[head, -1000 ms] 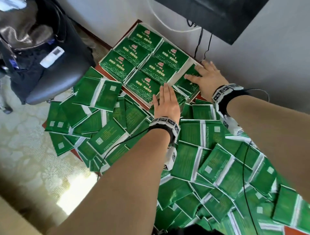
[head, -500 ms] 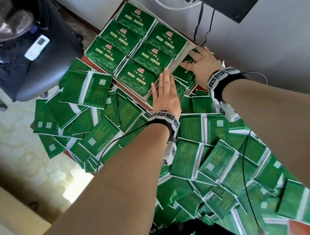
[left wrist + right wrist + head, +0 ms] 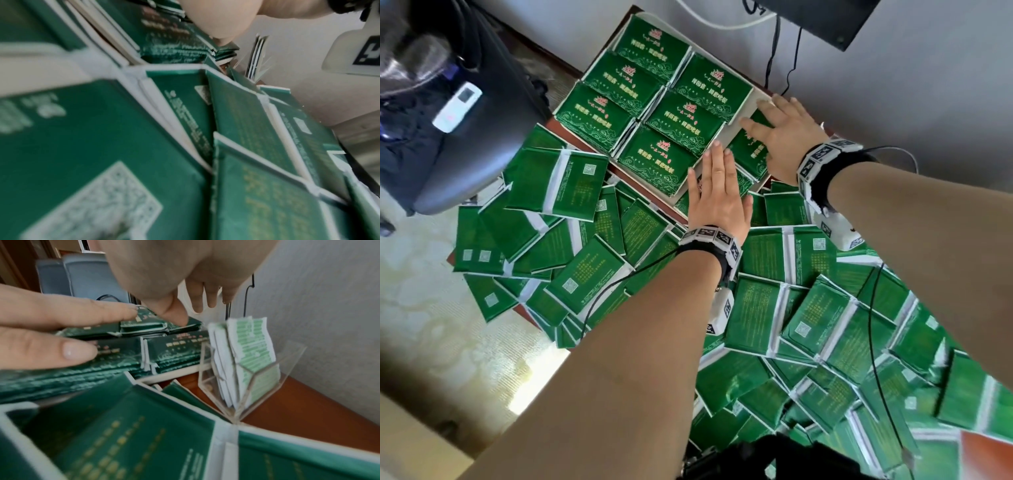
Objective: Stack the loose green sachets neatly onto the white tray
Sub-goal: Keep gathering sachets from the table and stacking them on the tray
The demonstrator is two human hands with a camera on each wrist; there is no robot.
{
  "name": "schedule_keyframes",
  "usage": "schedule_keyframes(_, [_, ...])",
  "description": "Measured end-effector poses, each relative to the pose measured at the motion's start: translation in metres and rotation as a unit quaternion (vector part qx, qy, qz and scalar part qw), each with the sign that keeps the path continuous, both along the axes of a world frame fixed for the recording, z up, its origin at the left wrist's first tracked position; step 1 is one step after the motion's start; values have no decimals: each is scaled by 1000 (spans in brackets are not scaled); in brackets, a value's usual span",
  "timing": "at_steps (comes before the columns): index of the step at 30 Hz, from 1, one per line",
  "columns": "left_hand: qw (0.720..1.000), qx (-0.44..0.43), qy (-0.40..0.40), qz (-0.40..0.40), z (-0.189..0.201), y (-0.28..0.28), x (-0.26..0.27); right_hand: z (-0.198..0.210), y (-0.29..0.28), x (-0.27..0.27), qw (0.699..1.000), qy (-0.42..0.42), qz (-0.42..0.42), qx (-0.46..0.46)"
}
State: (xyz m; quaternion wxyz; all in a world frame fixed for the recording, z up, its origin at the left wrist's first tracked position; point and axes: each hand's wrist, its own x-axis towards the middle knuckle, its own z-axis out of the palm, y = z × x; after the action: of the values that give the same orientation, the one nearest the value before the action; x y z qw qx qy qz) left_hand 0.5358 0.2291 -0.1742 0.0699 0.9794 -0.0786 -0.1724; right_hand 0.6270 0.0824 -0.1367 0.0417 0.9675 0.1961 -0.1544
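left hand [image 3: 717, 192]: flat, fingers straight, on stacked sachets [image 3: 654, 113]
right hand [image 3: 784, 135]: spread flat on tray [image 3: 755, 102] stack
tabletop [image 3: 983, 445]: loose sachets [image 3: 774, 308]

Loose green sachets [image 3: 571, 181] blanket the desk up to the white tray [image 3: 750, 106]; we find bare wood [image 3: 308, 410] only at the far right edge, where a clear leaflet holder [image 3: 246, 369] stands against the wall.

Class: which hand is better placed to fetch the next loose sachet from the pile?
Probably the left hand: it lies flat at the tray's near edge beside the loose sachets; the right hand presses a stack farther in.
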Motion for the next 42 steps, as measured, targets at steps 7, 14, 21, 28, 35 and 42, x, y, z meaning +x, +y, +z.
schedule_keyframes(7, [998, 26, -25, -45, 84, 11, -12, 83, 3, -48, 996, -19, -90, 9])
schedule_keyframes(14, [981, 21, -110, -156, 185, 1, -34, 172, -10, -129, 976, -84, -200, 29])
schedule_keyframes(21, [947, -3, -163, -276, 237, -31, -95, 232, -48, -246, 930, -144, -339, 4])
schedule_keyframes(28, [908, -26, -154, -388, 234, -62, -188, 233, -78, -394, 874, -144, -463, -34])
schedule_keyframes(35, [870, -24, -139, -472, 223, -104, -282, 218, -114, -527, 824, -121, -552, -36])
schedule_keyframes(42, [853, -24, -145, -500, 223, -169, -340, 209, -161, -596, 805, -119, -581, -15])
